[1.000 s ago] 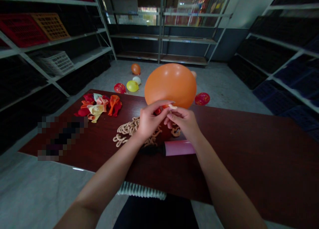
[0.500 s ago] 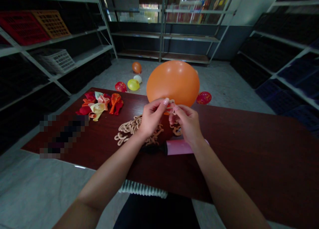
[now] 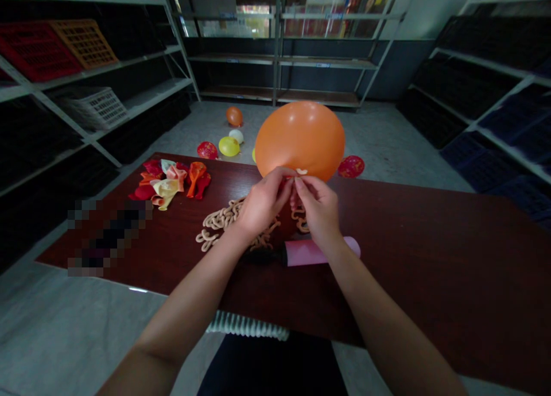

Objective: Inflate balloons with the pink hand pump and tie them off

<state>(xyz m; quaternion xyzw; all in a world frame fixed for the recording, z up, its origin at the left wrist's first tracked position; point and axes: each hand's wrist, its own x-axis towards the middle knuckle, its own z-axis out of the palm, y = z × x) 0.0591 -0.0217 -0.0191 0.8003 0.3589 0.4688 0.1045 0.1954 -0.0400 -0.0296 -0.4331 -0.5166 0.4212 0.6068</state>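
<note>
A large inflated orange balloon (image 3: pixel 301 135) is above the dark red table (image 3: pixel 413 252), just beyond my fingertips. My left hand (image 3: pixel 266 204) and my right hand (image 3: pixel 317 205) meet at its near side, fingers pinched together. A short bit of beige cord (image 3: pixel 302 171) shows just above the fingertips; what exactly lies between them is too small to make out. Beige cord loops (image 3: pixel 224 219) lie in a pile left of and behind my left wrist, with a few more between the hands. Below the hands rests a pink pump (image 3: pixel 305 252) with a black end.
Uninflated balloons (image 3: pixel 170 183) are heaped at the table's left. Beyond the table, a yellow balloon (image 3: pixel 229 146) and several others lie on the floor. Shelves with crates (image 3: pixel 84 43) stand at left and right; a rack (image 3: pixel 322 63) is at the back.
My fingertips have come together at the balloon's near side. The loop that was stretched between them now shows only as a short bit above them.
</note>
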